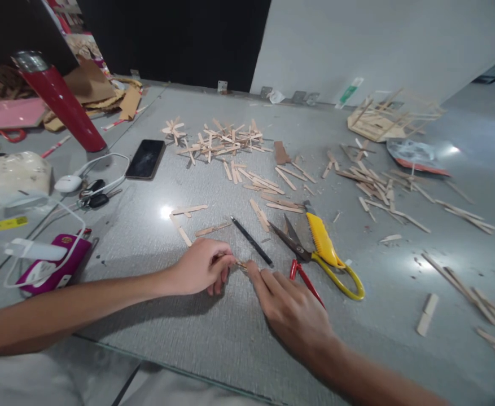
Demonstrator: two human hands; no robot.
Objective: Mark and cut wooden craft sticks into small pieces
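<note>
My left hand [202, 266] is closed in a pinch on a small wooden stick piece [240, 264] lying on the grey table [230, 332]. My right hand [292, 310] meets it from the right, fingers pressed together on the same piece. A black pencil [252, 242] lies just beyond my fingertips. Yellow-handled scissors [321, 248] lie open to the right of the hands, and a red-handled tool [306, 282] sits partly under my right hand.
Loose wooden sticks [226, 141] are scattered over the table's middle, right side [382, 192] and near right edge [484, 304]. A stick-built frame [382, 118] stands at the back right. A phone [145, 159], mouse [67, 183], keys, red bottle [65, 107] and a pink device [55, 265] crowd the left.
</note>
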